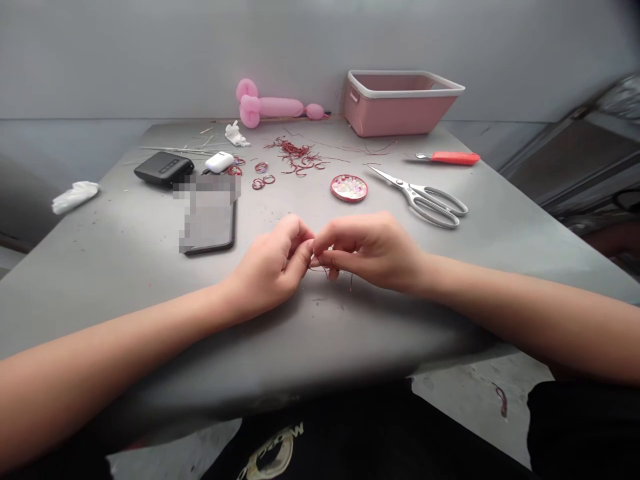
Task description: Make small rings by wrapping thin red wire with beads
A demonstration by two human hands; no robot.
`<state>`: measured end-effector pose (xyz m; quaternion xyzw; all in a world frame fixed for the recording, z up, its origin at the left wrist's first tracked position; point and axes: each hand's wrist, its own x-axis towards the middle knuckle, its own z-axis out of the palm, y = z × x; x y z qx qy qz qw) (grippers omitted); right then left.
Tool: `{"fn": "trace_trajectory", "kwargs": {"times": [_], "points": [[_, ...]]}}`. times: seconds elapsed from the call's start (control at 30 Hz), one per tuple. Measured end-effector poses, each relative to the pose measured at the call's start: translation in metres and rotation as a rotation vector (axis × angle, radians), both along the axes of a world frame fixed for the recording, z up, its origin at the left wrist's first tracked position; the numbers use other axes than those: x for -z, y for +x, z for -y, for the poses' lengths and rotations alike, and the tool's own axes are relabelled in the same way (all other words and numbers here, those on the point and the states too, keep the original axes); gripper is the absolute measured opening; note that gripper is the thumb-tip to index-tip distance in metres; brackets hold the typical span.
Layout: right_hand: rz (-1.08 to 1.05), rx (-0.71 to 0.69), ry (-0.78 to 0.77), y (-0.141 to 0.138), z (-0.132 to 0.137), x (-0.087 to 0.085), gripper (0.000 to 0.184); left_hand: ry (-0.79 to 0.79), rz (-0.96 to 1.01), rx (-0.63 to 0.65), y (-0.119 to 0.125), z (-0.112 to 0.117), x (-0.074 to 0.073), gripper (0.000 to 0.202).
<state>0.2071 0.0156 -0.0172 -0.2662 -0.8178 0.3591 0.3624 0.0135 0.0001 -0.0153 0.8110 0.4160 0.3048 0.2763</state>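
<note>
Your left hand (273, 263) is drawn narrow, thumb and forefinger pinching the thin dark red cord (326, 271), which sits between your two hands over the near part of the desk (280, 347), strands trailing below the fingertips. Expect the cord to be almost weightless, limp rather than stiff, and fine enough to slide if your pinch slackens; it should bear a gentle pull, though a small loop could easily tangle. Take it near a free end, between the pads of thumb and forefinger. Your right hand (377, 250) meets the left at the fingertips, its thumb and forefinger also closed down on the cord; how firmly, you cannot tell. For writing, the black device (164, 169) shows no legible mark, the smartphone (213, 220) is partly masked by pixel blocks, and the white earphone case (219, 162) looks plain. Your dark garment (355, 433) carries a rounded print (287, 445) with pale letters, too distorted to read surely. Farther right, the scissors (423, 198) and red-handled utility knife (455, 158) show no readable brand.
</note>
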Motion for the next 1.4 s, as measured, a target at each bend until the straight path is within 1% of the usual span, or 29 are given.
{"fn": "trace_trajectory", "kwargs": {"times": [0.07, 0.1, 0.13, 0.17, 0.2, 0.23, 0.27, 0.33, 0.4, 0.43, 0.47, 0.5, 0.53, 0.6, 0.7, 0.77, 0.83, 0.93, 1.03, 1.07, 1.1, 1.13, 1.17, 1.27, 1.3, 1.33, 1.4], "points": [[0.068, 0.080, 0.343, 0.002, -0.001, 0.003, 0.009, -0.001, 0.007, -0.006, 0.000, -0.001, -0.002, 0.007], [0.072, 0.114, 0.472, 0.002, -0.001, 0.004, 0.010, -0.002, 0.005, -0.001, 0.000, -0.001, -0.003, 0.009], [0.056, 0.142, 0.558, 0.003, -0.002, 0.004, 0.011, -0.003, -0.002, 0.016, 0.001, -0.001, -0.004, 0.011], [0.026, 0.163, 0.604, 0.003, -0.002, 0.003, 0.012, -0.004, -0.013, 0.042, 0.001, -0.001, -0.005, 0.015], [-0.004, 0.181, 0.608, 0.003, -0.001, 0.001, 0.013, -0.001, -0.025, 0.070, 0.001, -0.001, -0.006, 0.018], [-0.030, 0.195, 0.574, 0.004, -0.001, -0.002, 0.016, 0.006, -0.038, 0.092, 0.002, -0.001, -0.008, 0.021], [-0.044, 0.205, 0.505, 0.004, 0.000, -0.005, 0.019, 0.018, -0.052, 0.102, 0.002, 0.000, -0.008, 0.021], [-0.048, 0.208, 0.307, 0.004, 0.001, -0.010, 0.023, 0.042, -0.067, 0.086, 0.002, 0.001, -0.009, 0.018], [-0.045, 0.163, 0.119, 0.004, 0.000, -0.013, 0.024, 0.030, -0.061, 0.066, 0.002, 0.002, -0.008, 0.017], [-0.051, 0.127, 0.062, 0.004, -0.001, -0.014, 0.023, 0.010, -0.046, 0.063, 0.001, 0.003, -0.007, 0.018], [-0.055, 0.094, 0.043, 0.005, -0.003, -0.013, 0.023, -0.014, -0.021, 0.063, 0.001, 0.003, -0.006, 0.019], [-0.052, 0.068, 0.065, 0.006, -0.004, -0.013, 0.021, -0.039, 0.011, 0.065, 0.000, 0.002, -0.005, 0.020], [-0.038, 0.049, 0.121, 0.007, -0.006, -0.013, 0.017, -0.061, 0.045, 0.068, 0.000, 0.002, -0.005, 0.021], [0.021, 0.047, 0.290, 0.010, -0.009, -0.013, 0.010, -0.102, 0.100, 0.073, -0.001, 0.002, -0.005, 0.020], [0.146, 0.086, 0.534, 0.014, -0.011, -0.015, 0.014, -0.168, 0.118, 0.084, -0.001, 0.002, -0.007, 0.021], [0.209, 0.104, 0.642, 0.017, -0.012, -0.016, 0.017, -0.199, 0.113, 0.095, -0.001, 0.002, -0.009, 0.021], [0.254, 0.089, 0.685, 0.019, -0.013, -0.016, 0.019, -0.211, 0.102, 0.106, -0.001, 0.002, -0.009, 0.021], [0.291, 0.056, 0.659, 0.019, -0.014, -0.016, 0.024, -0.179, 0.075, 0.127, -0.001, 0.004, -0.010, 0.020], [0.224, 0.040, 0.577, 0.015, -0.013, -0.013, 0.021, -0.041, -0.002, 0.109, 0.000, 0.007, -0.011, 0.018], [0.176, 0.034, 0.524, 0.014, -0.013, -0.012, 0.020, 0.016, -0.037, 0.093, 0.001, 0.008, -0.011, 0.017], [0.132, 0.029, 0.441, 0.012, -0.012, -0.011, 0.020, 0.077, -0.070, 0.078, 0.001, 0.009, -0.011, 0.016], [0.096, 0.024, 0.320, 0.011, -0.011, -0.010, 0.022, 0.141, -0.099, 0.064, 0.001, 0.010, -0.011, 0.015], [0.072, 0.018, 0.166, 0.009, -0.010, -0.010, 0.024, 0.206, -0.125, 0.053, 0.001, 0.010, -0.011, 0.015], [0.019, -0.007, -0.368, 0.004, -0.008, -0.009, 0.034, 0.396, -0.202, 0.051, 0.000, 0.007, -0.008, 0.018], [-0.006, -0.020, -0.514, 0.003, -0.007, -0.009, 0.036, 0.441, -0.225, 0.061, -0.001, 0.006, -0.006, 0.019], [-0.038, -0.026, -0.625, 0.002, -0.007, -0.009, 0.037, 0.476, -0.240, 0.075, -0.001, 0.005, -0.005, 0.020], [-0.090, -0.023, -0.756, 0.001, -0.008, -0.007, 0.038, 0.521, -0.246, 0.098, -0.001, 0.004, -0.003, 0.020]]}}
